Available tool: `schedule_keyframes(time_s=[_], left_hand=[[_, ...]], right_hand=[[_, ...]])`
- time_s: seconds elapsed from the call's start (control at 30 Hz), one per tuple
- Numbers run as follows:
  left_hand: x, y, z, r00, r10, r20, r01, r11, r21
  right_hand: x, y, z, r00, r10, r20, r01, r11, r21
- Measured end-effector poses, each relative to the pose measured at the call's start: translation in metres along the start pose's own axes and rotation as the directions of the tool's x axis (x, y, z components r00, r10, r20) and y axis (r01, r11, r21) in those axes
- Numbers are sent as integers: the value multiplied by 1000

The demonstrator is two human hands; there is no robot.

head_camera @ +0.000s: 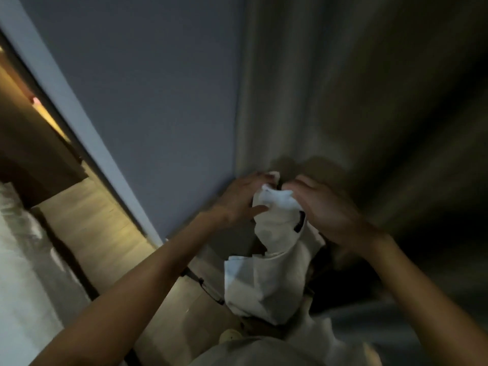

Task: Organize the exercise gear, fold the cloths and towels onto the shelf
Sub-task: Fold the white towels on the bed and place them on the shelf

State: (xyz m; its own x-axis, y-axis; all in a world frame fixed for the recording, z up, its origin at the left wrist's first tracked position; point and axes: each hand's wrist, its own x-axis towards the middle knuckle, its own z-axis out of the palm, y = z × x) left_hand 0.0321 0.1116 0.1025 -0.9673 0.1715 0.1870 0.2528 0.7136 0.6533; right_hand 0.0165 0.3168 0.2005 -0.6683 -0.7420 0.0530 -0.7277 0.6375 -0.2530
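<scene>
White cloth [274,233] hanging, top edge pinched by left hand [241,199] and right hand [323,210], curtain [369,101] behind

Dim room, frame motion-blurred. Blue-grey wall [148,83] ahead, pale trim [52,75] along its left edge. Grey-olive pleated curtain [356,88] at right. Wood-look floor [89,220] at left, lit warm.

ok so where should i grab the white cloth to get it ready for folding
By its top edge, one upper corner each side. The white cloth hangs long and limp, bunched at the top where the left hand and right hand hold it close together. Coming in from the two sides and spreading the corners apart would probably let it hang flat.
</scene>
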Motion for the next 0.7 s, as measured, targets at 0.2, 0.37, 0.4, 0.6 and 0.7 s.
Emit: schedule_keyframes(time_s=[0.2, 0.37, 0.4, 0.6, 0.7], left_hand=[[21, 29, 23, 989, -105, 100, 100, 993, 58], [3, 37, 37, 993, -47, 108, 45, 999, 21], [-1, 34, 38, 990, -103, 100, 100, 995, 27], [-48, 23, 9, 895, -401, -194, 385, 916, -117], [-79, 29, -33, 771, -403, -493, 372, 913, -165]], right_hand=[[-58, -12, -50, 936, 177, -304, -232, 960, -155], [-87, -25, -79, 803, 186, -566, -223, 975, 4], [-88, -25, -82, 765, 191, -615, -212, 977, 40], [-77, -9, -74, 639, 214, -739, -102, 976, 195], [-66, -6, -57, 656, 287, -698, -64, 943, 326]])
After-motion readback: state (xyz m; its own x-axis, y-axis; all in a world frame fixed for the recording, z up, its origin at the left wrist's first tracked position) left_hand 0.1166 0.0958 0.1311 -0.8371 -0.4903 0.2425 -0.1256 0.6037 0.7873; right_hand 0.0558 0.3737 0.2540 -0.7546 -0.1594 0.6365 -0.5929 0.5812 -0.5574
